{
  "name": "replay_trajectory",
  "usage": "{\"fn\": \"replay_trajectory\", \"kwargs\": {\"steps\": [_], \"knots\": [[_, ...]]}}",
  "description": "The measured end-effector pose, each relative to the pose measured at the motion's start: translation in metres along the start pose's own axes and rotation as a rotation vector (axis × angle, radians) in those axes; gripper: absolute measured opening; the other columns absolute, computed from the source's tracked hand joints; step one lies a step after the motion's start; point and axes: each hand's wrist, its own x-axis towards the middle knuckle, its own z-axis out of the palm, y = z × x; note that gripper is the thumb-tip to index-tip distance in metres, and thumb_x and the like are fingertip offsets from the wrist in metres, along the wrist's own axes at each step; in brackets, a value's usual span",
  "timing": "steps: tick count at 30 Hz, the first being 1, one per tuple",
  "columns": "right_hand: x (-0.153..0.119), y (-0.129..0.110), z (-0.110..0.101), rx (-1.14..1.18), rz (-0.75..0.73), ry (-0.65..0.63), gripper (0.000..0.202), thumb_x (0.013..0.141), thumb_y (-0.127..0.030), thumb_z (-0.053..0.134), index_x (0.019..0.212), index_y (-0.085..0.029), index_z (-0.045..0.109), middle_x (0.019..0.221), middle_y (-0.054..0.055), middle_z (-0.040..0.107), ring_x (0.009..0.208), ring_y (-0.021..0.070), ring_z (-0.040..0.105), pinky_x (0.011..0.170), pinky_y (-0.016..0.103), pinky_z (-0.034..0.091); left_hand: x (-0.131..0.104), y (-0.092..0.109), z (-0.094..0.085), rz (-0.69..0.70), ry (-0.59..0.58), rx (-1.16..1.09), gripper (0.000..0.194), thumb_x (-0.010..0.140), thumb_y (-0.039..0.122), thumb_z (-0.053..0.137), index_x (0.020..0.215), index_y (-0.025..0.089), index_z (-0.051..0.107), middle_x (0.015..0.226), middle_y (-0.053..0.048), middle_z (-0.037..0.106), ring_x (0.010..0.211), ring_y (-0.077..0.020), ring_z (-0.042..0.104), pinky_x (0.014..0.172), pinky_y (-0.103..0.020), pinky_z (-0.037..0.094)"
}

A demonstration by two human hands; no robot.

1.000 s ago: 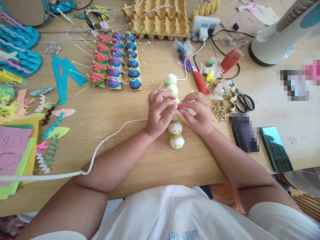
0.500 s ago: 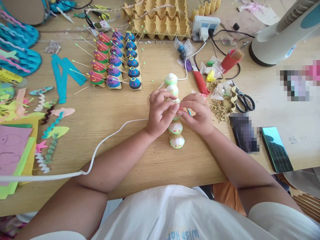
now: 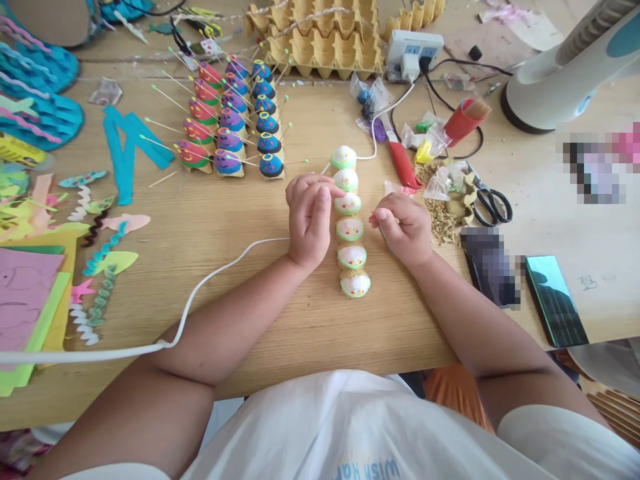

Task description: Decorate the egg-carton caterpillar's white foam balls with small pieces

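A row of white caterpillar-like domes (image 3: 351, 229) with pale green rims and small red and yellow dots runs down the table between my hands. My left hand (image 3: 311, 217) is left of the row, thumb raised and apart from the bent fingers, with nothing visible in it. Its index fingertip is close to the third dome from the far end. On the other side, my right hand (image 3: 407, 225) is closed in a pinch on a small red piece (image 3: 373, 219), mostly hidden by the fingers. Something thin and blue shows under that hand, partly covered.
Painted egg-carton strips (image 3: 231, 141) with pins stand at the back left, near blue strips (image 3: 125, 153). A white cable (image 3: 210, 275) crosses my left forearm. To the right are scissors (image 3: 493, 203), a red-handled tool (image 3: 404, 165), a phone (image 3: 555, 300) and a lamp base (image 3: 537, 100).
My hands have drawn apart from above the row, the left moving left and the right moving right. The middle domes are uncovered. The red piece stays with my right hand.
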Motion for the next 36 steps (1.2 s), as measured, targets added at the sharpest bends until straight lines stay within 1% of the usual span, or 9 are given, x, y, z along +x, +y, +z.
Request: {"fn": "replay_trajectory", "kwargs": {"steps": [5,7,11,15,18,23,29,32,36], "knots": [[-0.001,0.008,0.004,-0.005,0.123,0.105,0.027,0.099,-0.052,0.073,0.091,-0.026,0.074,0.084,0.0,0.077,0.075,0.0158,0.069,0.072,0.035,0.055,0.0,-0.001,0.001,-0.046,0.007,0.043,0.048,0.114,0.059,0.038,0.097,0.032,0.073,0.103,-0.004,0.074,0.111,-0.0203,0.069,0.107,-0.051,0.053],[-0.002,0.013,0.007,0.072,0.161,0.152,0.024,0.1,-0.052,0.073,0.098,-0.028,0.072,0.09,0.0,0.077,0.08,0.016,0.072,0.074,0.035,0.059,0.001,0.0,0.002,-0.055,0.001,0.065,0.052,0.114,0.064,0.035,0.097,0.031,0.071,0.103,-0.004,0.074,0.111,-0.0197,0.069,0.107,-0.055,0.054],[-0.003,0.024,0.012,0.212,0.189,0.182,0.025,0.104,-0.055,0.065,0.11,-0.03,0.065,0.1,0.0,0.078,0.09,0.0162,0.077,0.085,0.038,0.065,0.001,-0.001,0.003,-0.072,-0.006,0.097,0.06,0.112,0.071,0.027,0.096,0.03,0.068,0.102,-0.005,0.071,0.113,-0.0204,0.068,0.108,-0.059,0.052],[-0.003,0.029,0.011,0.216,0.192,0.202,0.032,0.104,-0.06,0.063,0.119,-0.031,0.064,0.099,0.0,0.077,0.092,0.0169,0.078,0.089,0.04,0.067,0.001,-0.004,0.003,-0.049,0.005,0.037,0.046,0.114,0.061,0.038,0.097,0.031,0.07,0.101,-0.003,0.074,0.109,-0.0208,0.069,0.106,-0.054,0.052],[-0.002,0.027,0.009,0.206,0.204,0.194,0.035,0.104,-0.062,0.062,0.121,-0.031,0.067,0.1,0.002,0.08,0.092,0.0175,0.079,0.09,0.041,0.068,0.001,-0.005,0.003,-0.03,0.018,0.017,0.043,0.115,0.055,0.042,0.096,0.03,0.072,0.1,-0.001,0.075,0.107,-0.0201,0.07,0.104,-0.048,0.051],[0.001,0.023,0.006,0.161,0.27,0.187,0.042,0.102,-0.066,0.061,0.112,-0.027,0.075,0.093,0.002,0.082,0.082,0.0157,0.078,0.082,0.036,0.066,0.001,-0.005,0.003,-0.003,0.029,-0.004,0.039,0.115,0.049,0.045,0.096,0.029,0.073,0.099,0.0,0.076,0.104,-0.018,0.069,0.103,-0.043,0.049],[0.003,0.019,0.004,0.188,0.321,0.174,0.045,0.092,-0.07,0.073,0.094,-0.025,0.078,0.072,-0.002,0.074,0.064,0.0125,0.07,0.063,0.028,0.058,0.002,-0.001,0.003,-0.039,0.021,-0.001,0.037,0.114,0.05,0.047,0.095,0.03,0.072,0.099,-0.001,0.076,0.105,-0.0199,0.069,0.105,-0.045,0.05],[0.003,0.016,0.003,0.178,0.342,0.165,0.049,0.087,-0.073,0.076,0.083,-0.023,0.075,0.067,-0.002,0.072,0.059,0.012,0.066,0.058,0.028,0.053,0.002,0.001,0.003,-0.071,0.009,0.01,0.04,0.114,0.055,0.044,0.095,0.031,0.069,0.1,-0.001,0.074,0.108,-0.0205,0.068,0.107,-0.045,0.05],[0.004,0.013,0.001,0.147,0.347,0.17,0.06,0.084,-0.079,0.075,0.067,-0.023,0.062,0.056,-0.003,0.065,0.05,0.01,0.055,0.049,0.026,0.043,0.001,0.001,0.003,-0.077,-0.006,0.059,0.044,0.113,0.06,0.04,0.097,0.03,0.068,0.101,-0.002,0.073,0.11,-0.0213,0.068,0.107,-0.045,0.051]]}}
